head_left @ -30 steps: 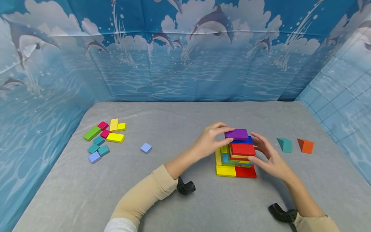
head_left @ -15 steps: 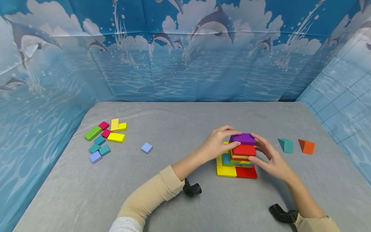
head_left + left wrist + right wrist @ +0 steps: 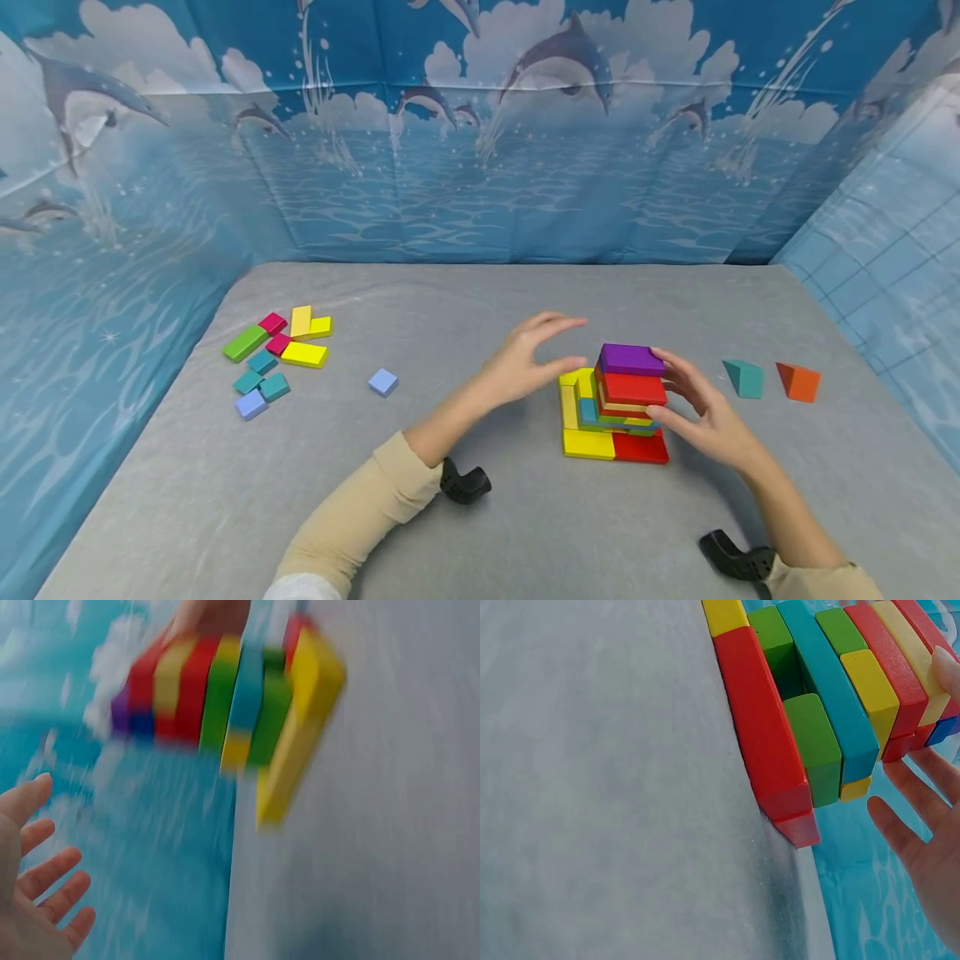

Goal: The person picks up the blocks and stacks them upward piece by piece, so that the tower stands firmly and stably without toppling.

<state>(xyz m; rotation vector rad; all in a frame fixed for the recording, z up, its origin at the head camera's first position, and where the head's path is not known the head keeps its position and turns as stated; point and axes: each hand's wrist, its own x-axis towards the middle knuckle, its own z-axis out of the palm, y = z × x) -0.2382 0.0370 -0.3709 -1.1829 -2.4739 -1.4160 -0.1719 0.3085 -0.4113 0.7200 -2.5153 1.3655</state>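
A stepped tower of coloured wooden blocks (image 3: 632, 390) stands right of centre on a yellow and red base. Topmost lies a purple block (image 3: 632, 360), flat over the red ones. My left hand (image 3: 525, 362) is off to the tower's left with nothing in it, thumb and fingers spread. The right hand (image 3: 701, 408) rests at the tower's right side: its thumb (image 3: 946, 671) is against the upper red and cream blocks, and its fingers reach along the far side. In the left wrist view the tower is blurred.
Several yellow, green, pink, teal and light-blue blocks (image 3: 303, 355) lie at the left. A single light-blue block (image 3: 383, 382) sits between them and the tower. Teal (image 3: 746, 379) and orange (image 3: 798, 382) triangular blocks stand at the right. A dolphin-print curtain (image 3: 480, 183) borders the grey table.
My left hand brought the purple block rightward onto the tower top, over the blue one, then let go and drew back to the left. The right hand stayed beside the tower.
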